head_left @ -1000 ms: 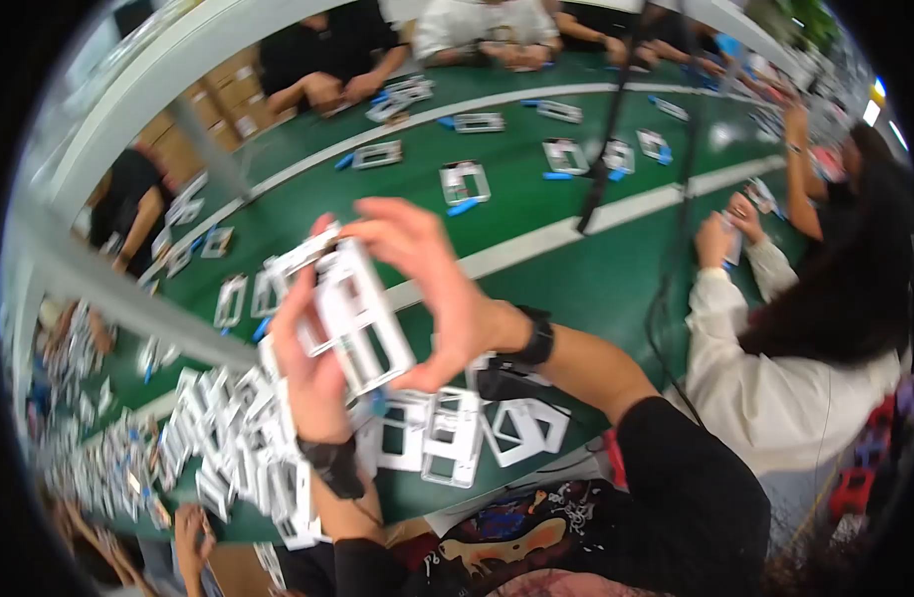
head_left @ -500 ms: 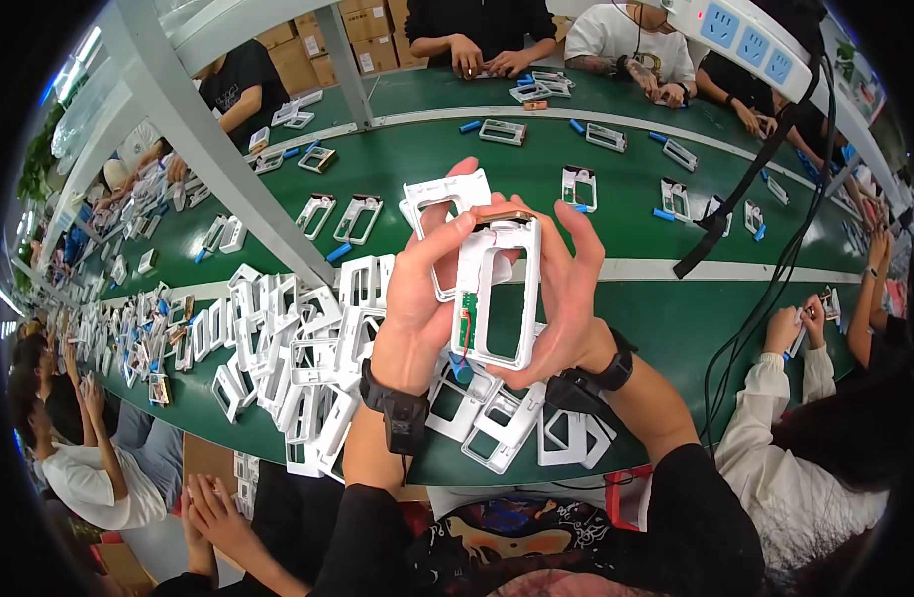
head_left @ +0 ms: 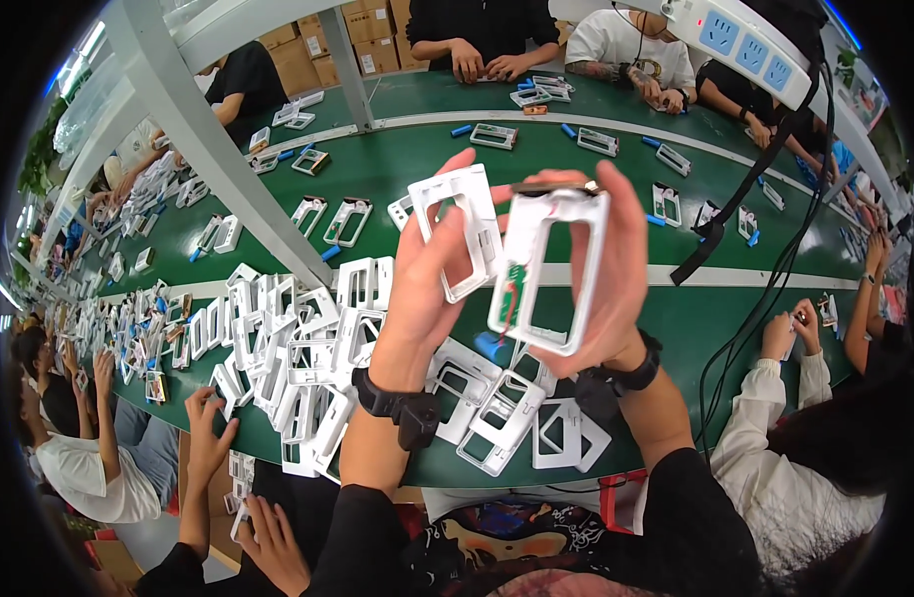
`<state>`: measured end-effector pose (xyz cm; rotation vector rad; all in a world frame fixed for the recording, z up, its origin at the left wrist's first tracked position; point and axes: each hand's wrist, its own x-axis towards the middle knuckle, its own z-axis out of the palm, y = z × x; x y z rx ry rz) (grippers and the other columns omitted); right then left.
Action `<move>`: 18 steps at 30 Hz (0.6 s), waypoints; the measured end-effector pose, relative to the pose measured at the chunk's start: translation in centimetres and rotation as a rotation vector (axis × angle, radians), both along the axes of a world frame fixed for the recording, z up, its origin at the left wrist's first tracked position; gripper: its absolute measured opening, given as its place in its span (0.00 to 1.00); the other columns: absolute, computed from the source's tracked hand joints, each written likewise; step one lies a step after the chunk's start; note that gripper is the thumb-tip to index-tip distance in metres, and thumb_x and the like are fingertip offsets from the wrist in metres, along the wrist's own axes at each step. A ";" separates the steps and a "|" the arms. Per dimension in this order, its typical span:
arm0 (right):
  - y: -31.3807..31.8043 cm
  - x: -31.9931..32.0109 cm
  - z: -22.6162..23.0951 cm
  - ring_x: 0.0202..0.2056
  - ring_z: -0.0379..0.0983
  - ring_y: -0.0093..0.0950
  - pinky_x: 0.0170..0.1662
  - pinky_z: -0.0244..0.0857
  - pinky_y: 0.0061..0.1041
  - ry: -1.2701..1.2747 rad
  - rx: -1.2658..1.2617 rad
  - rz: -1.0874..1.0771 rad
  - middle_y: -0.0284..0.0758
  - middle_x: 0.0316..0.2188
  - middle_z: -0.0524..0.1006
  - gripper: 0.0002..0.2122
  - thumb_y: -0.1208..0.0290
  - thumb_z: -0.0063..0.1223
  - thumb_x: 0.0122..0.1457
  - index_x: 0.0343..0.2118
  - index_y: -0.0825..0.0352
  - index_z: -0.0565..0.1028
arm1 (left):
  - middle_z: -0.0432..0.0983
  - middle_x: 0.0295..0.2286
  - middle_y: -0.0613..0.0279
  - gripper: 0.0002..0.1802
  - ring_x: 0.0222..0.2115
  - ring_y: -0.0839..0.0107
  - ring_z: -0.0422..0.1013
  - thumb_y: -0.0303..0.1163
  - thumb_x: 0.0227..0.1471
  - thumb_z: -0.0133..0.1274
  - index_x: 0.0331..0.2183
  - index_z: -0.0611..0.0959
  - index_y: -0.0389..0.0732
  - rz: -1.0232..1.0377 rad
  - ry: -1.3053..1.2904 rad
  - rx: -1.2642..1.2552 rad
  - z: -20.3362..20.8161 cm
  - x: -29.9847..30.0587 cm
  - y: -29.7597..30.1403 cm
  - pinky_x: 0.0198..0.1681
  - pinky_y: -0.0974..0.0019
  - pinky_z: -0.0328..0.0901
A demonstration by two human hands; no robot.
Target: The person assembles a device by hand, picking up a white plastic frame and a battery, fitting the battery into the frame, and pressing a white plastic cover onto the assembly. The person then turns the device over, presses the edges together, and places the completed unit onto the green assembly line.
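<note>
— At the picture's centre, what do the hands hold?

— Each has a white frame, raised above the green surface [head_left: 755, 328]. The left hand [head_left: 432, 289] grips a flat frame [head_left: 459, 231], fingers curled behind it and thumb up along its edge toward twelve o'clock. The right hand [head_left: 616, 269] is closed round a deeper frame [head_left: 548, 267], fingers wrapped over its three o'clock side.

— Do the two frames touch?

— They stand side by side, the flat one at nine o'clock of the deeper one; whether their edges meet, I cannot tell. A small green board with red wire shows inside the deeper frame's nine o'clock wall.

— What lies below?

— Loose frames [head_left: 497, 418] at six o'clock, under the wrists, and a large pile [head_left: 278, 338] toward nine o'clock. Both wrists wear black bands.

— Anyone else about?

— Other people sit round the surface: one in white sleeves at four o'clock, more at twelve o'clock. A power strip [head_left: 740, 45] hangs at one o'clock, its black cables trailing down.
</note>
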<state>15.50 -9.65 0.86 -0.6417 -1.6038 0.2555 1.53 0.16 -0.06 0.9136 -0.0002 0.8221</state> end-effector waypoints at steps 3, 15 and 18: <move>-0.6 1.1 0.9 0.59 0.60 0.43 0.59 0.58 0.42 0.007 0.046 -0.114 0.49 0.58 0.58 0.58 0.66 0.74 0.29 0.64 0.67 0.46 | 0.70 0.49 0.48 0.36 0.46 0.62 0.72 0.53 0.62 0.41 0.62 0.57 0.41 -0.069 0.026 -0.050 -0.5 0.2 0.3 0.48 0.60 0.70; -0.6 4.1 1.4 0.57 0.60 0.36 0.57 0.62 0.39 0.033 0.037 -0.495 0.47 0.59 0.57 0.54 0.79 0.69 0.30 0.64 0.67 0.47 | 0.70 0.50 0.47 0.39 0.44 0.59 0.74 0.59 0.63 0.26 0.63 0.56 0.39 -0.301 0.155 -0.024 -1.3 2.6 -1.8 0.48 0.60 0.70; -0.5 4.4 1.3 0.58 0.59 0.35 0.58 0.62 0.40 0.069 0.028 -0.490 0.46 0.59 0.57 0.54 0.80 0.67 0.30 0.64 0.67 0.46 | 0.71 0.50 0.46 0.38 0.43 0.59 0.74 0.57 0.63 0.26 0.62 0.57 0.38 -0.288 0.146 -0.034 -1.2 2.6 -1.9 0.47 0.61 0.70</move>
